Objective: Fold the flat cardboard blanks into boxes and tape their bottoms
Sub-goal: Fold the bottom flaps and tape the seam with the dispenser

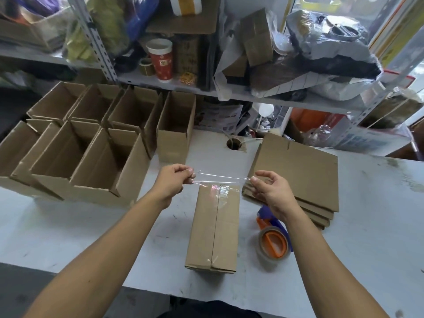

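A folded cardboard box [214,228] lies bottom-up on the white table [367,226], with clear tape along its centre seam. Above its far end a strip of clear tape [221,179] is stretched flat between my hands. My left hand [173,182] pinches the strip's left end and my right hand [269,189] pinches its right end. To the right lies a stack of flat cardboard blanks [298,173]. An orange and blue tape dispenser [273,239] rests on the table beside the box, under my right forearm.
Several open, finished boxes [91,143] stand in rows on the table's left and back. A round cable hole [233,143] sits in the table behind the box. Cluttered metal shelves [160,83] with a red cup [161,59] rise behind.
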